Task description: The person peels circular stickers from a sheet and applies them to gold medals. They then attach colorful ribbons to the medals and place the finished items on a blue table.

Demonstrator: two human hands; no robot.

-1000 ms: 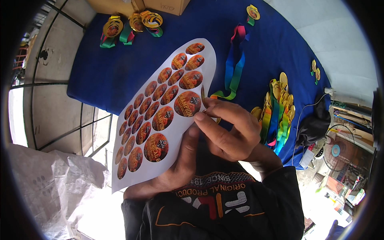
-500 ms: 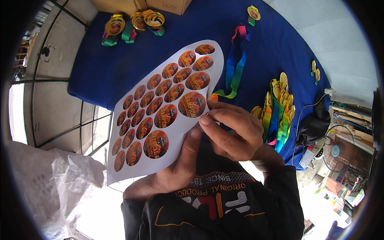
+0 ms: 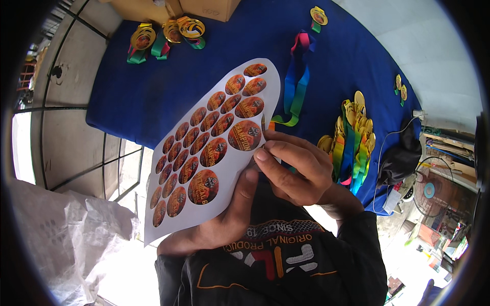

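A white sheet of round orange-and-black stickers (image 3: 234,164) is held up slantwise in front of me. My left hand (image 3: 227,217) grips its lower right side, thumb on the printed face and fingers hidden behind. My right hand (image 3: 301,171) pinches at the sheet's right edge, beside a large sticker (image 3: 245,135). Whether a sticker's edge is lifted between those fingertips is too small to tell. Just beyond the right fingers, a rainbow ribbon (image 3: 297,92) lies on the blue-covered table (image 3: 153,97); its near end passes behind the sheet and hand.
Gold medals with green ribbons (image 3: 143,36) lie at the far left, near cardboard boxes (image 3: 209,7). A pile of gold medals on colourful ribbons (image 3: 353,137) is at the right. A single medal (image 3: 319,16) sits at the back. A fan (image 3: 431,188) stands beyond the right side.
The sheet has turned slightly, its lower left corner shifting right and down. Both hands keep nearly the same places and grips.
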